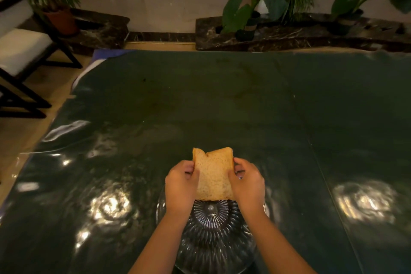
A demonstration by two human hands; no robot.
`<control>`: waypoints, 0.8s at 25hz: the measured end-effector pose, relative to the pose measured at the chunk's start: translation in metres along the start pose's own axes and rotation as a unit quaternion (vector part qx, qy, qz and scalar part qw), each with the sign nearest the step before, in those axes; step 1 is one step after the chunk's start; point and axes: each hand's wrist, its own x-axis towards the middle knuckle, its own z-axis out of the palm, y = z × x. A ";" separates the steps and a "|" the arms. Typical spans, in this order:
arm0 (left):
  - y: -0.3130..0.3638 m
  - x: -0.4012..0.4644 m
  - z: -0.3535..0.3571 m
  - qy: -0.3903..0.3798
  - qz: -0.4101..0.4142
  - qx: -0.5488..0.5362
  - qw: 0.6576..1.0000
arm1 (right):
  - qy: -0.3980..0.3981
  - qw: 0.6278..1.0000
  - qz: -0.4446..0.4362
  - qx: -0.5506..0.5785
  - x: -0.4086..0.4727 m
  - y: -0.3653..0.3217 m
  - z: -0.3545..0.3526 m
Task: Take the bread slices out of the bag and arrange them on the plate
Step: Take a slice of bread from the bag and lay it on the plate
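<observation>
The person holds one bread slice [213,176] with both hands. The left hand [181,187] pinches its left edge and the right hand [248,184] pinches its right edge, so both hands are closed on the bread. The slice is up in the air, and its long side runs away from the person. The glass plate [213,240] sits on the dark green table [222,100], right under the wrists and a bit closer to the person than the bread is. Nothing lies on the part of the plate I can see. So I think the bread has to come down and back a little to land flat on it. Both hands are just as near the plate. I cannot see the bag anywhere.
</observation>
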 end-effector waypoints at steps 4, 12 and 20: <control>0.004 -0.006 -0.011 0.002 -0.040 -0.058 0.997 | -0.008 0.999 0.018 0.050 -0.008 -0.004 -0.011; -0.022 -0.025 -0.014 -0.033 -0.084 -0.021 0.996 | -0.070 0.993 0.076 0.062 -0.030 0.017 -0.019; -0.033 -0.019 -0.008 -0.037 -0.042 0.013 0.998 | -0.082 0.994 0.065 0.042 -0.024 0.025 -0.009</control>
